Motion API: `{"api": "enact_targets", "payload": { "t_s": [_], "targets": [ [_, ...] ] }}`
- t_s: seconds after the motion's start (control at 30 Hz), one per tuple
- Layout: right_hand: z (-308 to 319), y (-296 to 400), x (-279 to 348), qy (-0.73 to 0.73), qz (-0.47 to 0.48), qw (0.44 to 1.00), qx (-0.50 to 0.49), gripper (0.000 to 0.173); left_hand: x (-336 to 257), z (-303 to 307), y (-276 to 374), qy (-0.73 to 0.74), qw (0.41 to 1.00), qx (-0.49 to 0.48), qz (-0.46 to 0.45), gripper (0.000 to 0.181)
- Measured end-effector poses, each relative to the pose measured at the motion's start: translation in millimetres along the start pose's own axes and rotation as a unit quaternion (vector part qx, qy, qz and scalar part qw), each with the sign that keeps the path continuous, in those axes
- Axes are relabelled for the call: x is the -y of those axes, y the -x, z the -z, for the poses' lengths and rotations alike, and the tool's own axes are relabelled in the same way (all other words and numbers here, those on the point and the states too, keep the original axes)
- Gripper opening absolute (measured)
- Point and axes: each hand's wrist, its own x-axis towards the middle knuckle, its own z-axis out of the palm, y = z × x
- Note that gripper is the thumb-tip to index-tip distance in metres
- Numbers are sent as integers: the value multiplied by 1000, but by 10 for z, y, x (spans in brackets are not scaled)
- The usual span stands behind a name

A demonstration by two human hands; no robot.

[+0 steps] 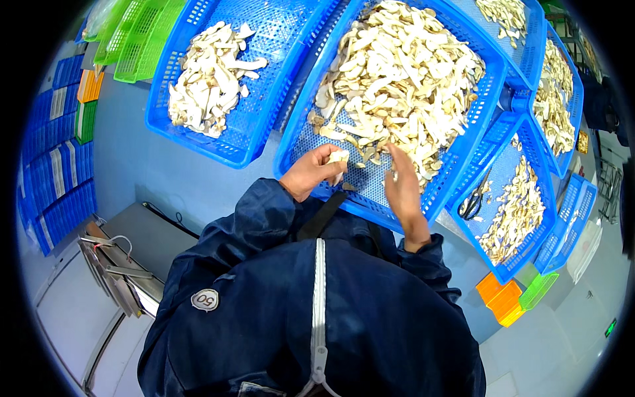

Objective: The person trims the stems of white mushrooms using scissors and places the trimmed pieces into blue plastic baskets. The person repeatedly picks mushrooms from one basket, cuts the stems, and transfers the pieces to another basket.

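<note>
My left hand (313,170) pinches pale mushroom slices (338,158) between thumb and fingers, over the near end of a large blue perforated plastic basket (364,201). To its right, my right hand (404,186) hovers at the near edge of a big heap of sliced mushrooms (402,74). Its fingers and thumb are spread, and nothing is clearly held in them. Between the hands a few loose slices lie on the basket's mesh floor.
At left sits a blue basket (258,99) with a smaller pile of larger slices (211,82). Black-handled scissors (474,203) lie in a right-hand basket (511,275) among small pieces. More mushroom baskets stand farther right. Green baskets (144,39) and stacked blue crates (59,168) are at left.
</note>
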Motion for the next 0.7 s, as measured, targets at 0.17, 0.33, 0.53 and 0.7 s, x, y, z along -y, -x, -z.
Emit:
{"api": "enact_targets", "payload": {
  "t_s": [0.17,0.33,0.53,0.7],
  "targets": [
    [988,389,-496,16,-124,985,-120,27,-95,-145,-40,47,998,21,22,39],
    [1586,948,-1657,343,-181,897,-214,42,-185,-257,-126,88,994,51,45,43],
    [1618,835,-1896,226,-355,900,-115,64,-41,-310,-241,-38,999,-5,18,39],
    [1670,780,-2025,323,-357,867,-128,73,-1,-387,-248,-104,993,-48,-16,37]
  ]
}}
